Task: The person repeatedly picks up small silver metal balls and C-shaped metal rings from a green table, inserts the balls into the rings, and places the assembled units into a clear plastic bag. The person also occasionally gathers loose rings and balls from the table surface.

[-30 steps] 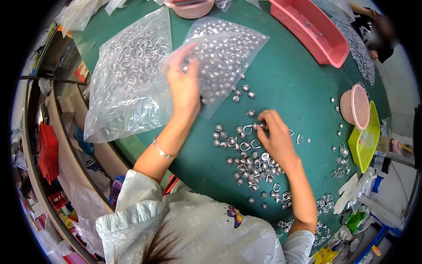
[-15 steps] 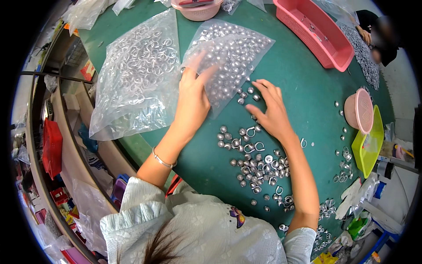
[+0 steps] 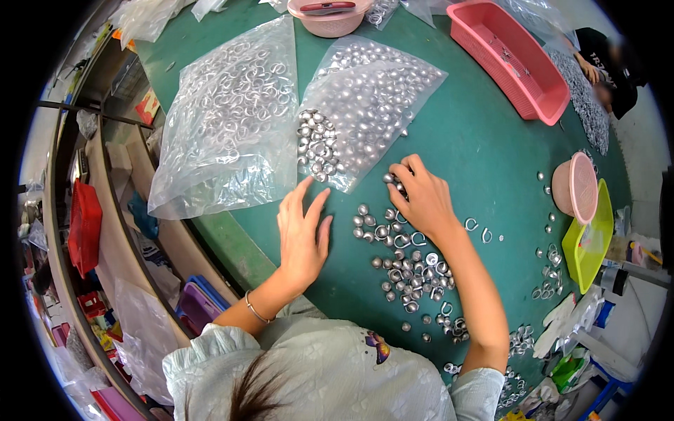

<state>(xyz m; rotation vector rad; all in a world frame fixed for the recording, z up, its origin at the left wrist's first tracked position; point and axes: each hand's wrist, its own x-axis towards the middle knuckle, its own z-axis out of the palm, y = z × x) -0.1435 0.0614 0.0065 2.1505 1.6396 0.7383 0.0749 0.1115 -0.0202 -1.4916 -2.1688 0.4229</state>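
My left hand (image 3: 302,231) is open, fingers apart, resting just below the mouth of a clear plastic bag (image 3: 382,98) full of small silver metal balls. Several uncovered balls (image 3: 319,144) show at the bag's lower left corner. On the green table (image 3: 337,274), my right hand (image 3: 425,196) curls its fingers round a few metal balls (image 3: 395,184). Nearer to me lies a loose group of balls (image 3: 404,277), with U-shaped metal rings (image 3: 418,238) among them. A second clear bag (image 3: 239,105), holding metal rings, lies flat to the left.
A long pink-red basket (image 3: 505,63) stands at the far right, with another person's hand (image 3: 591,72) beyond it. A pink bowl (image 3: 583,189) overlaps a yellow-green tray (image 3: 586,242) at right. Another pink bowl (image 3: 330,24) stands at the back. Shelves with a red basket (image 3: 84,228) are on the left.
My left hand has come off the bag of balls and drawn back toward me, uncovering balls at its corner. My right hand has moved nearer and closed round loose balls.
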